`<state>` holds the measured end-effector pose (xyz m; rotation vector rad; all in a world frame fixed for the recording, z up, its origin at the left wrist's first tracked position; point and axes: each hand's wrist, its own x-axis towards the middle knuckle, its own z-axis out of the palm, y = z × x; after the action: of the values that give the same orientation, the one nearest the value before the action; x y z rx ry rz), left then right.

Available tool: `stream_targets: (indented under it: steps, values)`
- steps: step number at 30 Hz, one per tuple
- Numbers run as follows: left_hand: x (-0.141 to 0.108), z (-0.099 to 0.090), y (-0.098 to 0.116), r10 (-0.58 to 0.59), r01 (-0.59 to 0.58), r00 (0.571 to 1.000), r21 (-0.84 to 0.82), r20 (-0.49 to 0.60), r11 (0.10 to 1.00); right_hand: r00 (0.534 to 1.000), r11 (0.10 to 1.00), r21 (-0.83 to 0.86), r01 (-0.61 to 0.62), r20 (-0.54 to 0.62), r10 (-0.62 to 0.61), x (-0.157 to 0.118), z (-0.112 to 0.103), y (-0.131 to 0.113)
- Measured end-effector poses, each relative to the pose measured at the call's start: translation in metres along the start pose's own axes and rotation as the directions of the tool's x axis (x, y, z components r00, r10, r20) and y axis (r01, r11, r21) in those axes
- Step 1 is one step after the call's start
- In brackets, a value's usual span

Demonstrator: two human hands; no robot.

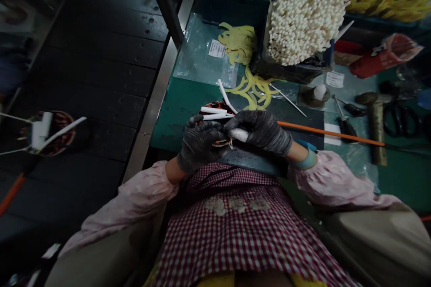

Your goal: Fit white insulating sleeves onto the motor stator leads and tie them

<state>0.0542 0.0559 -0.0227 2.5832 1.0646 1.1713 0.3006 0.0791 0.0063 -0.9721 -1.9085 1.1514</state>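
Note:
Both my hands wear dark grey gloves and grip a round motor stator with copper windings (218, 107), which is mostly hidden behind my fingers. My left hand (200, 143) holds its near left side. My right hand (259, 132) presses on its right side, with a white wrap or sleeve (239, 134) at the fingertips. I cannot tell which of the two that is. Several white insulating sleeves (212, 113) stick out of the windings, and a longer curved one (227, 96) rises from them toward the yellow strips.
On the green workbench (175, 125) lie yellow strips (252, 92), a white sleeve bundle (303, 18), an orange rod (330, 130), a screwdriver (345, 125), black scissors (400, 121) and a mallet (375, 121). To the left runs a dark conveyor belt (101, 76) carrying another stator (50, 132).

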Motion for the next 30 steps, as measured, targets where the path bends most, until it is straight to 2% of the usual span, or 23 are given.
stream_targets:
  steps: [3,6,8,10,12,14,15,16,19,22,24,26,28,30]
  values:
    - [0.000,0.001,0.001,-0.001,0.001,1.000,0.010,-0.016,1.000,0.995,0.995,-0.013,0.099,0.035,-0.098,-0.002,0.001,0.002]
    - [-0.002,-0.001,0.000,-0.053,0.047,0.993,0.053,0.103,0.997,0.953,0.956,-0.105,0.274,0.166,-0.255,-0.009,0.001,0.004]
    - [-0.004,-0.002,-0.002,-0.070,0.063,0.987,0.046,0.147,0.997,0.956,0.946,-0.204,0.252,0.204,-0.210,-0.017,0.001,0.007]
    - [-0.004,-0.005,-0.002,-0.058,0.057,0.989,0.011,0.137,0.998,0.969,0.931,-0.285,0.227,0.167,-0.185,-0.027,0.002,0.009]
    - [-0.004,-0.007,-0.003,-0.050,0.053,0.991,-0.017,0.126,0.998,0.938,0.890,-0.310,0.334,0.205,-0.281,-0.035,0.004,0.009]
    - [-0.003,-0.009,-0.003,-0.075,0.081,0.980,-0.023,0.186,0.996,0.891,0.862,-0.279,0.423,0.299,-0.341,-0.037,0.009,0.003]
    - [-0.002,-0.010,-0.004,-0.081,0.089,0.975,-0.028,0.208,0.996,0.896,0.878,-0.272,0.395,0.323,-0.304,-0.034,0.012,-0.001]
    - [-0.002,-0.010,-0.005,-0.075,0.085,0.974,-0.035,0.215,0.996,0.921,0.901,-0.286,0.325,0.313,-0.232,-0.029,0.017,-0.006]
    - [0.000,-0.009,-0.007,-0.034,0.041,0.982,-0.034,0.186,0.999,0.990,0.912,-0.403,0.081,0.136,-0.028,0.000,0.030,-0.018]
    - [0.001,-0.008,-0.005,-0.004,0.006,0.986,-0.010,0.166,1.000,0.999,0.875,-0.484,-0.002,-0.030,-0.014,0.028,0.029,-0.023]
    - [0.000,-0.011,-0.004,0.032,-0.036,0.989,0.027,0.147,0.999,0.991,0.867,-0.496,-0.048,-0.132,-0.021,0.033,0.020,-0.025]
    - [-0.002,-0.018,-0.007,0.106,-0.119,0.986,0.102,0.127,0.988,0.987,0.838,-0.528,-0.140,-0.145,0.073,0.030,0.011,-0.027]
    - [-0.004,-0.030,-0.016,0.187,-0.210,0.973,0.186,0.132,0.960,0.972,0.779,-0.586,-0.224,-0.078,0.221,0.026,0.006,-0.028]
    - [-0.007,-0.043,-0.031,0.239,-0.275,0.955,0.225,0.174,0.935,0.957,0.742,-0.628,-0.233,-0.012,0.290,0.029,0.007,-0.025]
